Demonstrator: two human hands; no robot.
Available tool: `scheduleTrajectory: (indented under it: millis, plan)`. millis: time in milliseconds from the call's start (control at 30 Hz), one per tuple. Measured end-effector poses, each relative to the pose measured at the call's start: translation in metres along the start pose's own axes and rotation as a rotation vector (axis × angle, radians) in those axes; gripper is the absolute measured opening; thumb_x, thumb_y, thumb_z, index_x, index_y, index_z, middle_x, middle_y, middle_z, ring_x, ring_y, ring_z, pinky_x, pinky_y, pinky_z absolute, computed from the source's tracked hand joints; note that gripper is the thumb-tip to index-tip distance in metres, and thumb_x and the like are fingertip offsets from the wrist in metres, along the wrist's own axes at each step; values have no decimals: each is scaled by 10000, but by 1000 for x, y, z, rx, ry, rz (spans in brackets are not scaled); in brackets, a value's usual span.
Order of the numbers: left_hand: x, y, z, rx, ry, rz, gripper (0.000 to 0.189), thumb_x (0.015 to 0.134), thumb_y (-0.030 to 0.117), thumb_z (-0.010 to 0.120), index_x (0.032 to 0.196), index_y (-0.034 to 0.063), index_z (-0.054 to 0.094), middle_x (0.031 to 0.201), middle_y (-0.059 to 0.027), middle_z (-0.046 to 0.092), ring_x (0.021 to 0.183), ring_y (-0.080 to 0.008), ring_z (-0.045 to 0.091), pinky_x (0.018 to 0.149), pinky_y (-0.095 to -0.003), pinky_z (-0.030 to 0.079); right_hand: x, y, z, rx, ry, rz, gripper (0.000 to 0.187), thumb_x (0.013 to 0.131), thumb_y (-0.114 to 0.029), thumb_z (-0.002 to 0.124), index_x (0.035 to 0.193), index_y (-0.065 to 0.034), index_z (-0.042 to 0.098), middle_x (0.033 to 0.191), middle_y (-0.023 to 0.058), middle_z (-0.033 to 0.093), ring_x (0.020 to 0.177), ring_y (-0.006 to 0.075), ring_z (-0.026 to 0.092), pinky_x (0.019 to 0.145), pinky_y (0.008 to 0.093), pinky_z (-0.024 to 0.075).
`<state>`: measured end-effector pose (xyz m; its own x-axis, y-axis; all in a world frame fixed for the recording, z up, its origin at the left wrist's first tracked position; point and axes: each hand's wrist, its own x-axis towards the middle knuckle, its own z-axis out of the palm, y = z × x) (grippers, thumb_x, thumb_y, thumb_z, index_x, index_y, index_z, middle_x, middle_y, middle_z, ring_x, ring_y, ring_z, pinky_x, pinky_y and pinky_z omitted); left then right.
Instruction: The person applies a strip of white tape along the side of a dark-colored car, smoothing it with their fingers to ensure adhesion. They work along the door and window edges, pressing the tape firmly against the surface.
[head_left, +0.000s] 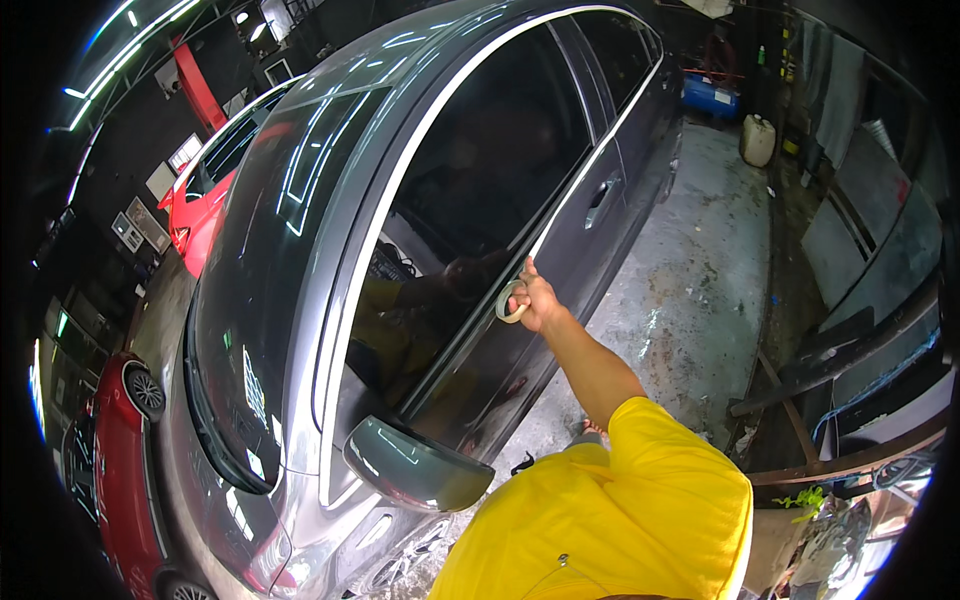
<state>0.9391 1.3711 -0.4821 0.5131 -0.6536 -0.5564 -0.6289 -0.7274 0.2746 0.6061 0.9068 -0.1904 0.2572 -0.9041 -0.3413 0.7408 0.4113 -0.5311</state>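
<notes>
My right hand (534, 298) is at the lower edge of the front side window (487, 150) of a dark grey car. It holds a roll of pale masking tape (504, 306), with fingers through or around the ring. One extended fingertip is at the near end of a pale strip (559, 214) along the window's lower edge. A similar pale strip (397, 176) follows the roof side and runs down towards the side mirror (416, 465). The door handle (602, 202) lies beyond the hand. My left hand is out of view.
Red cars (124, 465) (206, 202) stand beyond the grey car. A blue tank (710, 95) and a whitish jerrycan (757, 140) are at the far right. Sheet panels (855, 187) and a rusty metal frame (847, 454) line the right side, beside the concrete floor (675, 277).
</notes>
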Motion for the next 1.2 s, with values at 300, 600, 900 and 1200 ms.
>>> scheduleTrajectory:
  millis: [300,600,900,1200]
  plan:
    - [-8,-12,0,7,17,-30,232,809,226,673,912,43,771,954,-217,733,931,-350,687,819,-484,559,4,-2,-7,17,-35,28,588,1140,-246,348,1648,-489,176,700,-83,283,520,62,249,654,299,504]
    - [-25,-33,8,-16,46,-102,251,810,234,678,945,53,788,1008,-228,746,997,-374,710,860,-494,575,1,-2,-3,34,-6,20,616,1132,-207,350,1635,-522,188,697,-73,287,511,67,259,681,316,518]
    - [-20,-54,23,28,67,-163,272,812,242,683,977,64,806,1062,-238,759,1063,-398,733,901,-503,591,-1,-5,-3,41,-11,28,584,1137,-237,335,1640,-497,194,699,-75,282,509,61,257,644,283,482]
    - [-50,-36,29,-184,102,-75,202,768,253,692,841,79,765,932,-230,745,926,-446,725,818,-526,578,-1,1,2,-4,-52,-53,174,1138,-256,395,1119,-368,527,681,-108,324,483,14,281,571,204,474]
